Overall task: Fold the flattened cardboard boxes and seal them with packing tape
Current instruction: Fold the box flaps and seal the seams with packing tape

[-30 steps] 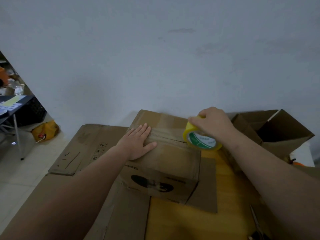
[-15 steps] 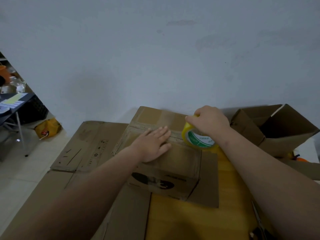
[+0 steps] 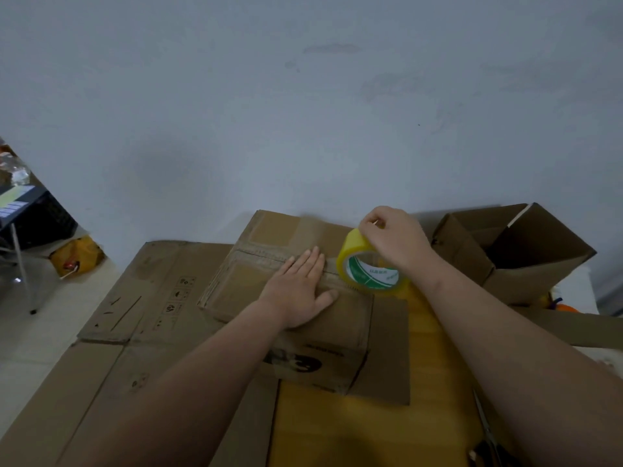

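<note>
Your left hand [image 3: 300,291] presses flat on one box [image 3: 340,326]. Your right hand [image 3: 394,241] keeps its grip clamped on the one tape roll [image 3: 369,273].

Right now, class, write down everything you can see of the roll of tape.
The roll of tape is yellow, with a white and green label in its core facing the camera. It stands on edge, tilted, at the right end of the top seam of the box. The right hand grips it from above, curled over its rim. The left hand lies flat on the box beside it, apart.
</note>
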A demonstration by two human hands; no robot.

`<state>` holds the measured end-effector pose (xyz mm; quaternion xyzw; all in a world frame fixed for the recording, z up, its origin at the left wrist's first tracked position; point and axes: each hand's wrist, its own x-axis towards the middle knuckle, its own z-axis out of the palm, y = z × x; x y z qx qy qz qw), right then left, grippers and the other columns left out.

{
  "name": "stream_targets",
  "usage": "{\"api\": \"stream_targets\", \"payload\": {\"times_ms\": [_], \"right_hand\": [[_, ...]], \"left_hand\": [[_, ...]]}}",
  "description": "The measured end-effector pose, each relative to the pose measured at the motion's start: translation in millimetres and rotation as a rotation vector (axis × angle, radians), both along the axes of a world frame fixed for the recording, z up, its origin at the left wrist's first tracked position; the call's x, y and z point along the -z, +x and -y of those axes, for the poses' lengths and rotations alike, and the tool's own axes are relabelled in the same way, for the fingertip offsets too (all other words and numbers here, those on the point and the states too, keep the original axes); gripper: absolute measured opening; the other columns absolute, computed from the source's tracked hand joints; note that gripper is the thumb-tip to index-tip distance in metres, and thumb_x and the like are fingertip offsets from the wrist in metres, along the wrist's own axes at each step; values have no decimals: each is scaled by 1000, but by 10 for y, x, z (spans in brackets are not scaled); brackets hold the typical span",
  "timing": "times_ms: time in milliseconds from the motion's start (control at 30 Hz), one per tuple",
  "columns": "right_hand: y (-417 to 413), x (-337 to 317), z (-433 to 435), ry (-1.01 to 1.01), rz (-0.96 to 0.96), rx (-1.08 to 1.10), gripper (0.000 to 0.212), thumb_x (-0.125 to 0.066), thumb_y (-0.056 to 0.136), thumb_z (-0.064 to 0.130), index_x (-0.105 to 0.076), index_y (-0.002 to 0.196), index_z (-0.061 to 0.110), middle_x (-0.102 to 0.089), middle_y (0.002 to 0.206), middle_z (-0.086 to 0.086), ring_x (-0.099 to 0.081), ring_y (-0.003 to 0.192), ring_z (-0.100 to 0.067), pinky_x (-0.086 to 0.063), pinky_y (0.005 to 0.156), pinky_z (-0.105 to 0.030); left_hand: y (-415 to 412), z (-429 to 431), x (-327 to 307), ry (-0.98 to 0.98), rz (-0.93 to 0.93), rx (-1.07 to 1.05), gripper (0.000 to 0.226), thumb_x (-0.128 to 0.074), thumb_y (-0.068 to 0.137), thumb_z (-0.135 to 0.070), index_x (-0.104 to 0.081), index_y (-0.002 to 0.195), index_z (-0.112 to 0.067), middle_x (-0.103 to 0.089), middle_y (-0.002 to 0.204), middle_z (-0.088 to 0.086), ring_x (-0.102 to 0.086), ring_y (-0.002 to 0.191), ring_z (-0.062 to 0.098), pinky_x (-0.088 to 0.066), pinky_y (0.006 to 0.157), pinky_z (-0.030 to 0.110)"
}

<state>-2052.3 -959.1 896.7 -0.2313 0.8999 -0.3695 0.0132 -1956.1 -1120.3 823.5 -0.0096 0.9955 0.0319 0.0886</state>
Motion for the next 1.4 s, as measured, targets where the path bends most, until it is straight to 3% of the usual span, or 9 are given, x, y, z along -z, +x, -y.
{"api": "stream_targets", "payload": {"times_ms": [200, 333, 433, 533, 800, 900, 1000, 1133, 1400], "right_hand": [[42, 119, -169, -184, 183, 34, 43, -63, 86, 52, -60, 82, 10, -54, 76, 0, -55, 77, -20, -40, 69, -32], [14, -140, -78, 52, 89, -18, 47, -60, 87, 49, -47, 59, 14, -42, 60, 2, -45, 62, -17, -30, 56, -31], [-73, -367, -264, 397, -108, -32, 43, -56, 87, 48, -39, 61, 18, -43, 66, 2, -45, 66, -17, -27, 51, -27], [-127, -176, -556, 547, -33, -15, 37, -56, 86, 45, -45, 64, 16, -51, 71, -1, -47, 62, -15, -30, 49, -26], [-104, 517, -767, 463, 167, -1, 51, -53, 87, 63, -52, 67, 16, -54, 69, 0, -56, 70, -18, -39, 54, -28], [-83, 673, -706, 456, 260, -12, 78, -33, 80, 82, -63, 83, 11, -62, 86, -8, -61, 86, -25, -49, 73, -35], [-97, 684, -598, 474, 313, 0, 87, -16, 68, 94, -48, 62, 13, -50, 65, -5, -53, 63, -23, -42, 61, -34], [-166, 695, -479, 571, 359, 14, 84, -34, 67, 93, -50, 64, 11, -52, 66, -4, -54, 61, -21, -43, 61, -32], [-155, 712, -475, 531, 387, 39, 86, -39, 66, 91, -54, 68, 7, -56, 69, -6, -56, 65, -22, -43, 62, -34]], "left_hand": [[13, -27, -14, 18, 15, -25, 80, -16, 94, -64, 9, 152, -16, 11, 161, 0, 9, 147, 10, 4, 120, 33], [16, -19, -38, 33, 31, -38, 83, -17, 92, -68, 10, 152, -17, 11, 161, -1, 8, 147, 9, 6, 119, 29], [11, -29, -58, 49, 24, -45, 84, -20, 92, -68, 11, 152, -18, 11, 161, -2, 8, 146, 8, 6, 118, 28], [1, -49, -53, 39, 33, -32, 87, -15, 88, -71, 11, 153, -20, 12, 160, -4, 9, 146, 7, 6, 118, 28], [-23, -42, -45, 26, 58, -28, 81, -18, 92, -68, 9, 153, -22, 14, 160, -4, 11, 146, 8, 6, 119, 31], [-26, -55, -61, 3, 73, -15, 73, -16, 93, -66, 9, 152, -31, 15, 160, 1, 12, 146, 12, 7, 119, 34], [-34, -146, -92, -33, 111, -32, 66, -15, 94, -65, 9, 150, -40, 17, 159, 8, 14, 147, 19, 7, 119, 42], [-93, -407, -129, -79, 148, -67, 72, -14, 92, -68, 9, 151, -35, 17, 159, 10, 14, 147, 26, 5, 117, 55], [10, -231, -60, 33, 22, 49, 67, -12, 96, -60, -2, 154, -27, 3, 161, -9, 3, 146, 6, 3, 120, 40]]}}
